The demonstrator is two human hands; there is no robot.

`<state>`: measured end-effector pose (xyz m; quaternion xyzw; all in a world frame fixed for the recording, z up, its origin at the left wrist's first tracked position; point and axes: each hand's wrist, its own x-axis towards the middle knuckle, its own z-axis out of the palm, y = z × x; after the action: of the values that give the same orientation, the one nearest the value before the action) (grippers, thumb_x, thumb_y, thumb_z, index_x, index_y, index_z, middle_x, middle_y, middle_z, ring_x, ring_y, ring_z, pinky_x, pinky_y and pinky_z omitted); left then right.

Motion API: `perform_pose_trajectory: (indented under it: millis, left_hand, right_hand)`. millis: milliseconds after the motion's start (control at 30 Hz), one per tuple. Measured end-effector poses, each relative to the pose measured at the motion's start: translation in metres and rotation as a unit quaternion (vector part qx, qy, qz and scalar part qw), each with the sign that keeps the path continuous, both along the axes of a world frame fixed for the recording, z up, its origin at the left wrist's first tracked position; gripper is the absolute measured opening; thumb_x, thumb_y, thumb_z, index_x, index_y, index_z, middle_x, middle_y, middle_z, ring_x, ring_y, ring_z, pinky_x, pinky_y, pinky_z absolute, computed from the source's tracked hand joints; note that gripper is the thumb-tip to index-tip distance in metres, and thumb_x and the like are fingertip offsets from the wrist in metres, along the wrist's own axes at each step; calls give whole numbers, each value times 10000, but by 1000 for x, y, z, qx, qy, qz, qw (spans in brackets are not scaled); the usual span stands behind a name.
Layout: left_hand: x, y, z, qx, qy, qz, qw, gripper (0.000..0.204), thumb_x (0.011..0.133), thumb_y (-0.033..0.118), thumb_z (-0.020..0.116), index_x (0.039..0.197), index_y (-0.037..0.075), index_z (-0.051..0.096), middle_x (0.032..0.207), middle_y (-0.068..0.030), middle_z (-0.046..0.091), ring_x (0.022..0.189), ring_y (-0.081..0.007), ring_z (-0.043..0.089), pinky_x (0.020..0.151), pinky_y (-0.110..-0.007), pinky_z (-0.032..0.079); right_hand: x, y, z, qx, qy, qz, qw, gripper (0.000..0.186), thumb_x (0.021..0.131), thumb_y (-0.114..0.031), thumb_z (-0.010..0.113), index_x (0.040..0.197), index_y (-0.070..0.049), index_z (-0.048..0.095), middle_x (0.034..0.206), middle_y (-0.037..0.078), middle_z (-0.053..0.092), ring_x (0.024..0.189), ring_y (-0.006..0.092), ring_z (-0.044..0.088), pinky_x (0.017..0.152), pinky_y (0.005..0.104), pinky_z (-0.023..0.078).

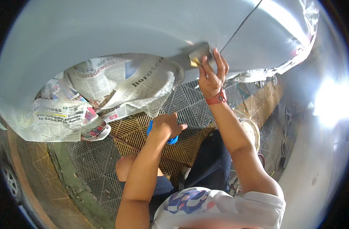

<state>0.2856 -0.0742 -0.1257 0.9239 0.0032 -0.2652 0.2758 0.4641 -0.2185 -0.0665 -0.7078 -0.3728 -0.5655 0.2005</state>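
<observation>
My right hand, with a red watch on its wrist, presses a piece of sandpaper flat to the grey car body panel. The sandpaper has a dark grey face and a yellowish edge, and looks folded or wrapped round a block. Lower and to the left, my left hand is closed over a bright blue object. Most of that object is hidden under the palm, so its kind does not show. The left hand stays apart from the panel, above the floor.
Newspaper sheets cover the wheel arch left of my hands. Clear plastic film hangs along the panel's right end. Slatted floor mats lie below. A round pale container stands by my right arm. Another vehicle's wheel shows far left.
</observation>
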Motion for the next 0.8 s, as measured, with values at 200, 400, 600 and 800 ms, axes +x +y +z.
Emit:
perform_pose_trajectory:
  millis: [200,400,600,800]
  left_hand:
    - [-4,17,-8,29,-8,7,1000,754,986,662,642,1370,13,645,1277,-239,748,1242,-390,709,1065,-507,546]
    - [-5,12,-9,4,-39,-5,999,760,964,666,655,1390,36,642,1259,-243,753,1227,-401,709,1086,-513,526]
    - [1,17,-15,22,2,-4,1000,783,971,668,654,1413,23,626,1307,-238,737,1237,-383,710,1062,-492,552]
    - [0,7,-14,12,-38,-16,999,786,969,699,630,1366,22,654,1252,-239,757,1193,-395,728,1042,-504,561]
  right_hand:
    - [-34,79,81,8,-16,46,999,542,759,-121,885,1264,-305,817,1563,65,616,1311,303,626,1077,436,480]
    - [-23,43,55,-33,-30,33,998,572,776,-40,817,1274,-320,817,1538,50,637,1312,274,626,1086,438,448]
    - [-60,125,130,-50,-34,86,994,655,739,-6,759,1303,-338,802,1540,-3,634,1336,252,600,1108,445,424]
    - [-46,71,98,-103,-31,21,994,589,813,-57,724,1295,-388,787,1571,-35,606,1307,223,592,1121,444,404]
